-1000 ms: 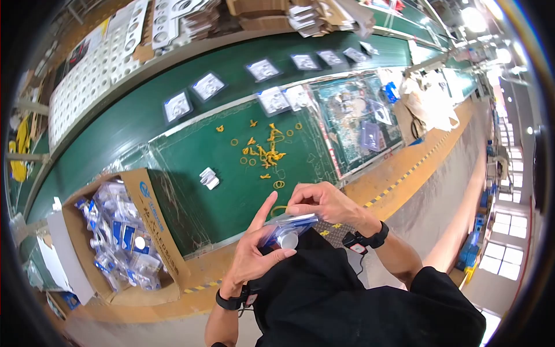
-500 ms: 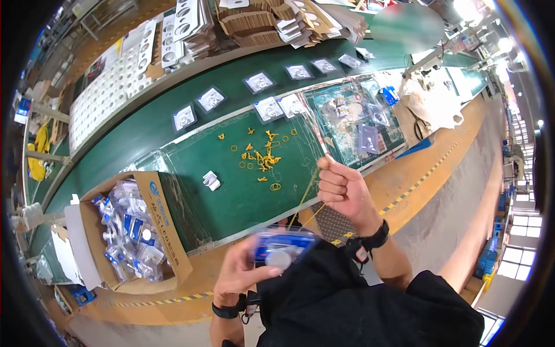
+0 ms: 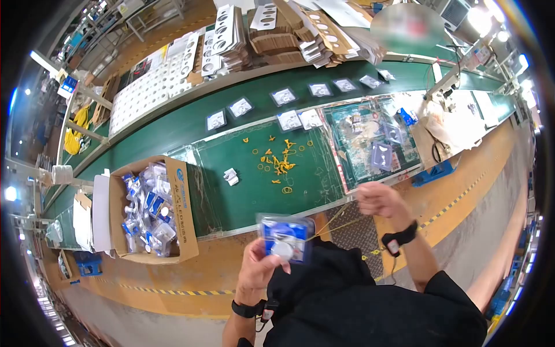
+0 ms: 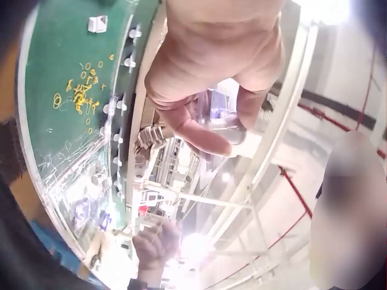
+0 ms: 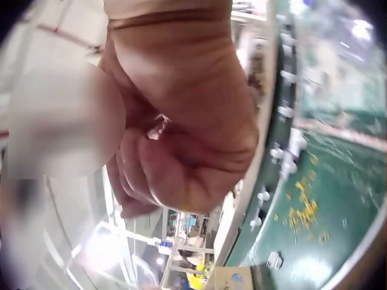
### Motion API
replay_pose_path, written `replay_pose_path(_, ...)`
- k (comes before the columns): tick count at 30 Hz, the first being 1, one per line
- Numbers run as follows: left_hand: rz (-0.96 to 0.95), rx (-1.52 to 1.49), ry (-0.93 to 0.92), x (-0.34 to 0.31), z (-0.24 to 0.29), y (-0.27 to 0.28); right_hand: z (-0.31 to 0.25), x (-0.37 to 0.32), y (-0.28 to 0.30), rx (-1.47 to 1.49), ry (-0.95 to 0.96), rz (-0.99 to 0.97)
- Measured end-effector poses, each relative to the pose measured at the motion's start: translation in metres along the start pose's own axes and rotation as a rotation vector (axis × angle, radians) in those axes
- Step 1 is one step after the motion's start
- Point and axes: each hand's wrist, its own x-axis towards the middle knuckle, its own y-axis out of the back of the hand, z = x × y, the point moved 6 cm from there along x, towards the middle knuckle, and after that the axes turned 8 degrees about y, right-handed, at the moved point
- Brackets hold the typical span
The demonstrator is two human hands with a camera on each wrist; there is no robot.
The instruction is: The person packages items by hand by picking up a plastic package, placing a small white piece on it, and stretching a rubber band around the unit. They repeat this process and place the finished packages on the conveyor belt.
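"While the yellow band (image 3: 334, 217) is running taut in the head view, what is worrying you?"

"A snap-back, I'd judge. The right grip (image 3: 383, 201) is pinching one end with curled fingers, so a slipping pinch or a weak strand could be sending it back at the left grip (image 3: 254, 270). Too hard a pull could also be bending the clear package (image 3: 297, 231) or twisting it loose."

"And how is the package looking?"

"It's showing a blue-printed card and a round white piece (image 3: 283, 250) behind shiny plastic (glare is hiding the fine print). The left grip is holding it raised, just beyond the near edge of the green surface (image 3: 243, 199), in front of the black clothing."

"What is the left wrist view adding?"

"Fingers and thumb are closing around the package, whose clear plastic is catching light. If that hold is resting on slick plastic, a sideways tug could be sliding it out."

"And the right wrist view?"

"Those fingers are curling tightly, with a faint yellow trace beside them. Blur is hiding how much band they're pinching, so I'm not judging the hold's security."
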Motion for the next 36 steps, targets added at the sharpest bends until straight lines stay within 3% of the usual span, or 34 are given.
replay_pose_path(2,0.069,0.44,0.155,-0.005,-0.009,-0.026,0.046,0.035,0.008,0.141,-0.167,0.097)
replay_pose_path(4,0.086,0.885,0.312,0.001,-0.014,-0.045,0.052,0.063,-0.041,-0.254,-0.179,0.034)
replay_pose_path(7,0.237,1.175,0.494,0.005,-0.022,-0.032,0.029,0.066,-0.133,-1.24,0.189,-0.216)
replay_pose_path(9,0.172,0.751,0.376,-0.001,-0.017,-0.019,0.039,0.042,-0.182,-1.703,0.531,-0.482)
replay_pose_path(12,0.197,0.353,0.202,-0.024,-0.01,0.003,0.033,0.008,-0.182,-1.68,0.6,-0.347)
replay_pose_path(15,0.2,0.032,-0.049,-0.041,-0.028,0.014,0.031,0.015,-0.138,-0.732,0.204,0.015)
replay_pose_path(16,0.22,0.008,-0.112,-0.041,-0.03,0.012,0.028,0.029,-0.125,-0.746,0.402,0.067)
replay_pose_path(20,0.336,0.099,-0.184,-0.04,-0.026,0.001,0.081,0.06,-0.137,-0.715,0.164,-0.067)
replay_pose_path(23,0.471,0.181,-0.135,-0.044,-0.018,0.028,0.11,0.089,-0.142,-0.807,0.157,-0.107)
replay_pose_path(24,0.464,0.068,-0.07,-0.045,-0.002,0.023,0.116,0.1,-0.139,-0.88,0.088,-0.107)
replay_pose_path(27,0.646,0.622,-0.117,-0.051,0.003,0.091,0.134,0.143,-0.13,-1.13,-0.061,-0.135)
replay_pose_path(29,0.788,0.469,-0.194,-0.062,0.042,0.114,0.145,0.167,-0.138,-0.822,-0.098,-0.006)
replay_pose_path(33,1.073,0.168,-0.392,-0.099,0.146,0.204,0.15,0.214,-0.132,-0.919,-0.049,0.062)
replay_pose_path(35,1.265,0.195,-0.684,-0.127,0.187,0.276,0.157,0.236,-0.11,-0.952,-0.084,0.121)
replay_pose_path(36,1.406,0.873,-0.435,-0.138,0.209,0.298,0.161,0.244,-0.103,-0.931,-0.107,0.143)
